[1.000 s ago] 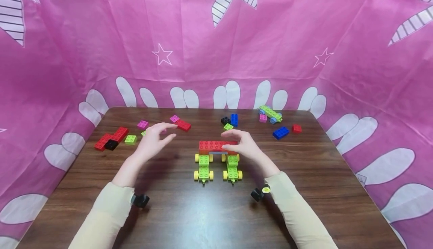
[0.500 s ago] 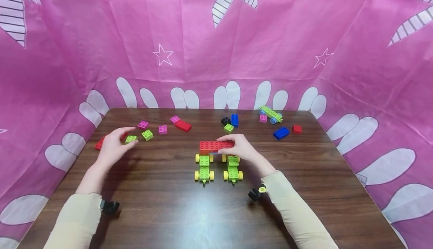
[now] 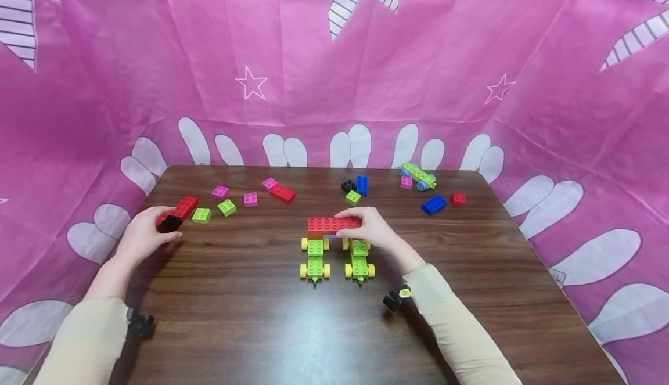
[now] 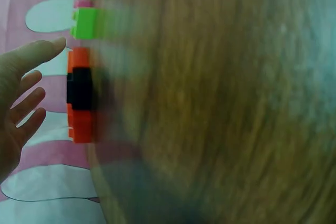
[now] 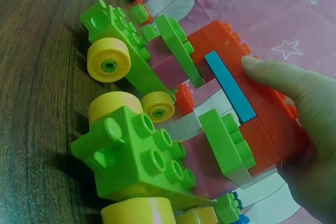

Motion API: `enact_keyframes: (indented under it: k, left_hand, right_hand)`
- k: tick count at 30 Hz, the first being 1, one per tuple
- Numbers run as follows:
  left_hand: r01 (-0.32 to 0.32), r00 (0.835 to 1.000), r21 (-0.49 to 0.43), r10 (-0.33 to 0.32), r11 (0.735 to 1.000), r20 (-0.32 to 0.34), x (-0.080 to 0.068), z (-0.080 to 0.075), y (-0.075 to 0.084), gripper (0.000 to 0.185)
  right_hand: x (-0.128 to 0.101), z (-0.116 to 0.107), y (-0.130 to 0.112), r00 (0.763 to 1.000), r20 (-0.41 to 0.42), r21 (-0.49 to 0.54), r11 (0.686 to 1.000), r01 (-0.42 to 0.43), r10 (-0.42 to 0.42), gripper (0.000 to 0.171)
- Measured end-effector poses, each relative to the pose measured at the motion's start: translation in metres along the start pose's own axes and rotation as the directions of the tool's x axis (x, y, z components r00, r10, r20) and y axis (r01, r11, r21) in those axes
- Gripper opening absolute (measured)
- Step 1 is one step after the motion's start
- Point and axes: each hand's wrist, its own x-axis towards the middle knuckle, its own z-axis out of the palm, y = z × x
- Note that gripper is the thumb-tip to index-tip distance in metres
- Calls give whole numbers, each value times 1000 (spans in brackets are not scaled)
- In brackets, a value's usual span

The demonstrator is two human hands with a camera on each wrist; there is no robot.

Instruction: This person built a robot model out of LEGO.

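A small build stands mid-table: a long red brick lies across two green chassis with yellow wheels. A thin blue plate sits under the red brick. My right hand pinches the red brick's right end, thumb in front and fingers on top. At the table's left edge my left hand reaches a long red brick with a black brick on it. In the left wrist view the fingers are spread, just short of that red-and-black piece.
Loose bricks lie along the back of the dark wooden table: green, pink, red, blue and another red. A green wheeled piece sits far right. Pink cloth walls the table.
My left hand has swept from the table's middle to the far left edge, onto the red-and-black piece. My right hand settled lower on the red brick and now stays still.
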Motion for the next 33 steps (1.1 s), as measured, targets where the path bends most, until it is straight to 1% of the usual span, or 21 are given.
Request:
enact_keyframes:
  k: [3,6,12,16,22,25,27,30,33]
  left_hand:
    - [5,1000,18,-6,1000,27,0,1,-4,61]
    - [-3,999,26,2,1000,44,2,2,-7,59]
    - [-23,998,52,19,998,63,4,3,-11,49]
    - [-17,996,77,10,997,87,6,5,-14,45]
    - [-4,992,98,-8,995,126,7,4,-14,44]
    - [-2,991,103,-12,995,130,7,5,-14,42]
    - [8,993,120,-22,993,114,7,6,-13,41]
    - [0,994,124,-14,992,112,7,6,-14,38]
    - [2,992,123,-17,992,123,6,6,-14,36]
  right_hand:
    - [0,1,2,1000,-4,6,1000,1,-1,41]
    - [0,1,2,1000,-9,10,1000,6,-5,40]
    - [0,1,2,1000,-11,12,1000,6,-6,40]
    - [-1,1,2,1000,-10,21,1000,-5,5,41]
    - [-1,1,2,1000,-8,34,999,-18,19,41]
    - [-1,1,2,1000,-7,35,999,-18,18,41]
    - [-1,2,3,1000,-9,36,999,-17,18,41]
    - [-1,2,3,1000,-10,32,999,-18,18,40]
    - [0,2,3,1000,-8,35,999,-17,18,40]
